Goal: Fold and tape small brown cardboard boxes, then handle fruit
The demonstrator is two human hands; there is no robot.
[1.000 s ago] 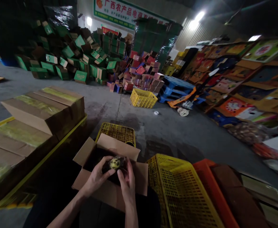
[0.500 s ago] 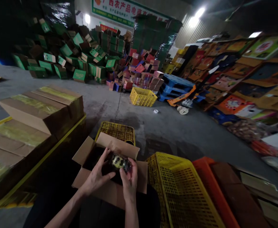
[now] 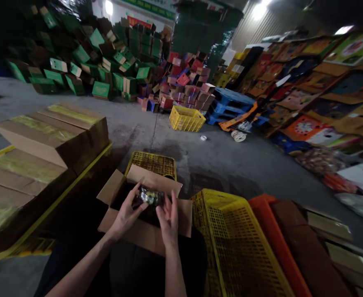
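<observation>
A small shiny package [image 3: 151,197], wrapped in clear plastic with dark and pale yellow-green patches, is over the open cardboard box [image 3: 150,240] in front of me. What is inside the wrap is too blurred to name. My left hand [image 3: 128,212] grips its left end, thumb on the near side and fingers at the far side. By the package's right end is my right hand [image 3: 169,216], its fingers apart and the palm turned partly up. The box's flaps are folded outward, and its dark interior hides what lies in it.
Taped cartons [image 3: 41,128] stand on a yellow crate to the left. A yellow crate [image 3: 231,231] and an orange crate [image 3: 272,231] stand to the right. Beyond the box is another yellow crate [image 3: 152,163]. Farther off lie heaped green boxes [image 3: 102,90] and an orange pallet jack [image 3: 240,119].
The package has moved slightly left and up in view. My left hand has closed on its left end, while my right hand's fingers have loosened from it. The view has tilted slightly down.
</observation>
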